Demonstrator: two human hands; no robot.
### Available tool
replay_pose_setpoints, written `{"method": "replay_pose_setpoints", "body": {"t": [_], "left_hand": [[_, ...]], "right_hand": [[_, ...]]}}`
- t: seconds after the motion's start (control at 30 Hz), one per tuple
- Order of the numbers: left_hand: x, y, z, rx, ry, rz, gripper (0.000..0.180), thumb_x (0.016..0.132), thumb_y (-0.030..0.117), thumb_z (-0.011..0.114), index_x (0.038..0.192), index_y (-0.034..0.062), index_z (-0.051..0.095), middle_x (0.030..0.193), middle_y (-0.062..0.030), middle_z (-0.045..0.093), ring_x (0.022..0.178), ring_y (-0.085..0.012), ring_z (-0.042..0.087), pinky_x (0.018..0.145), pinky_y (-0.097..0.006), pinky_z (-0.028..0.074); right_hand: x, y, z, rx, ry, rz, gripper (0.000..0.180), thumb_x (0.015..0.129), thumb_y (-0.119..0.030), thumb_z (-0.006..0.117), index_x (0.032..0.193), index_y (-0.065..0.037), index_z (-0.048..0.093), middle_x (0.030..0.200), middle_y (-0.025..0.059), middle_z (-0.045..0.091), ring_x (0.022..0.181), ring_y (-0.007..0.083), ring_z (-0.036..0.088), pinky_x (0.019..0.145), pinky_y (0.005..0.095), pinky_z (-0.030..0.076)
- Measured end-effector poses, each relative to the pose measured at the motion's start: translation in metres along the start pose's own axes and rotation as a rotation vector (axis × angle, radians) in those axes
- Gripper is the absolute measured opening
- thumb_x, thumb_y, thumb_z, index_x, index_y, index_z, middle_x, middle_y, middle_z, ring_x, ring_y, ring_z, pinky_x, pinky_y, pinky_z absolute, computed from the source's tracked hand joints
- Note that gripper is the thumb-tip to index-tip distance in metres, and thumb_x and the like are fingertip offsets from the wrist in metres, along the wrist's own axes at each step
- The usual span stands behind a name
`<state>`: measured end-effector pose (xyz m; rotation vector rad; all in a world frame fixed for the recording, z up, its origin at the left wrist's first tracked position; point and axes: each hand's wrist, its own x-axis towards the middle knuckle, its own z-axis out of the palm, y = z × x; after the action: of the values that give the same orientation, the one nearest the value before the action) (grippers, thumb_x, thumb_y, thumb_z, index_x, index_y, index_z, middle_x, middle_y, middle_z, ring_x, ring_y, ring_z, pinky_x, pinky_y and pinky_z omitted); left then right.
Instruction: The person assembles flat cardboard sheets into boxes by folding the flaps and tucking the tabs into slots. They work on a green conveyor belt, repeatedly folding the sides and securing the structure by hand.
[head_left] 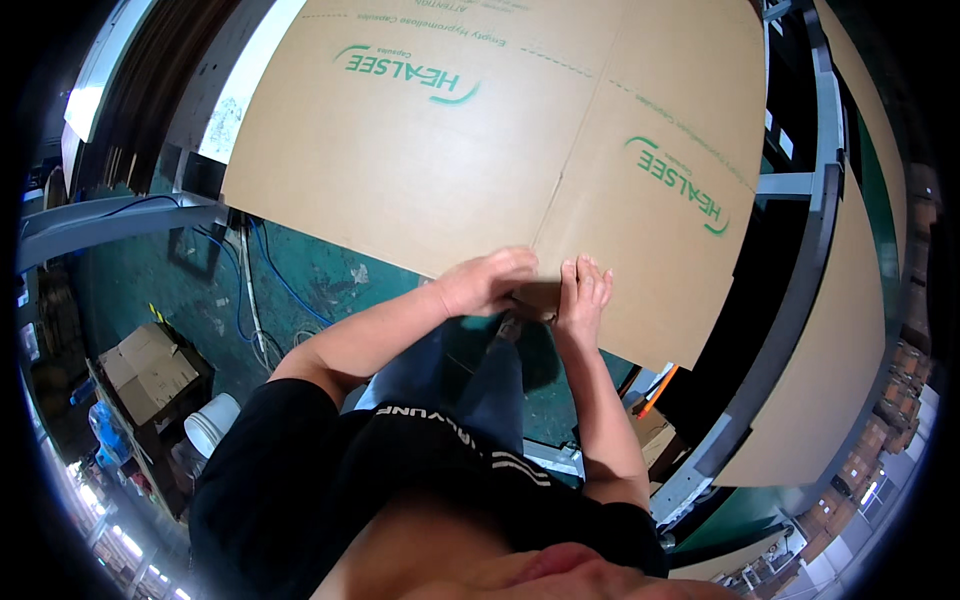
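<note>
A large brown cardboard sheet (400, 150) with green print and a crease line lies spread out in front of me. At its near edge, beside the crease, my left hand (490, 280) is closed on the board with its fingers bent over the top. Just to the right, my right hand (583, 298) grips the same edge. Its fingers lie on the upper face, and its thumb is partly hidden at the edge. Between the two hands a small part of the board is in shadow.
A metal frame rail (780, 370) curves along the right, with another cardboard sheet (835, 340) beyond it. At left stand an open carton (150, 370) and a white bucket (212, 422). Blue cables (285, 285) run over the green floor. An orange tool (657, 390) sits near the sheet's right corner.
</note>
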<state>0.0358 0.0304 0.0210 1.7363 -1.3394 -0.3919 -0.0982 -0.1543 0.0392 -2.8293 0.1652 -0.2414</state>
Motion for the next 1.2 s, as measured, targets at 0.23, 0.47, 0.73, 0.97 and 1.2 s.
{"method": "replay_pose_setpoints", "body": {"t": [0.23,0.47,0.73,0.97,1.2], "left_hand": [[0.0,0.001,-0.01,0.208,0.021,0.086,0.07,0.063,0.016,0.077,0.127,0.0008,0.055,0.138,-0.0172,0.049,0.131,-0.0376,0.044,0.107,-0.047,0.041],[0.001,0.0,0.009,0.257,0.092,0.092,0.067,0.062,0.015,0.074,0.126,0.0021,0.057,0.135,-0.0136,0.053,0.127,-0.0338,0.048,0.107,-0.046,0.042],[-0.001,0.01,0.015,0.211,0.151,0.006,0.066,0.06,0.012,0.075,0.123,0.0026,0.059,0.133,-0.0149,0.055,0.125,-0.035,0.05,0.106,-0.046,0.043],[0.005,0.029,0.014,0.344,0.025,-0.082,0.066,0.061,0.008,0.076,0.124,0.0009,0.056,0.136,-0.0153,0.05,0.129,-0.0344,0.045,0.108,-0.043,0.04],[0.006,0.031,0.001,0.324,-0.093,-0.106,0.065,0.071,0.023,0.072,0.128,-0.0001,0.05,0.141,-0.0194,0.043,0.137,-0.0402,0.034,0.113,-0.048,0.033]], "right_hand": [[-0.009,0.01,0.005,0.002,-0.045,-0.01,0.057,0.076,0.006,0.054,0.132,0.001,0.049,0.136,0.0225,0.047,0.131,0.0361,0.042,0.114,0.0599,0.019],[-0.022,0.029,0.001,0.06,-0.016,-0.114,0.057,0.075,0.009,0.053,0.131,-0.001,0.048,0.139,0.0215,0.045,0.132,0.0363,0.041,0.114,0.0592,0.021],[0.001,0.078,-0.068,0.314,-0.268,-0.008,0.061,0.07,0.005,0.054,0.131,-0.002,0.049,0.143,0.0238,0.04,0.136,0.0395,0.034,0.115,0.0465,0.025],[-0.031,0.263,-0.08,0.335,0.161,0.868,0.037,0.086,-0.012,0.06,0.121,0.002,0.056,0.112,0.0205,0.065,0.103,0.0317,0.063,0.09,0.037,0.048],[-0.032,0.25,-0.097,0.389,0.071,0.965,0.029,0.076,-0.009,0.067,0.103,0.0,0.068,0.098,0.0157,0.072,0.093,0.028,0.069,0.083,0.0361,0.051]]}}
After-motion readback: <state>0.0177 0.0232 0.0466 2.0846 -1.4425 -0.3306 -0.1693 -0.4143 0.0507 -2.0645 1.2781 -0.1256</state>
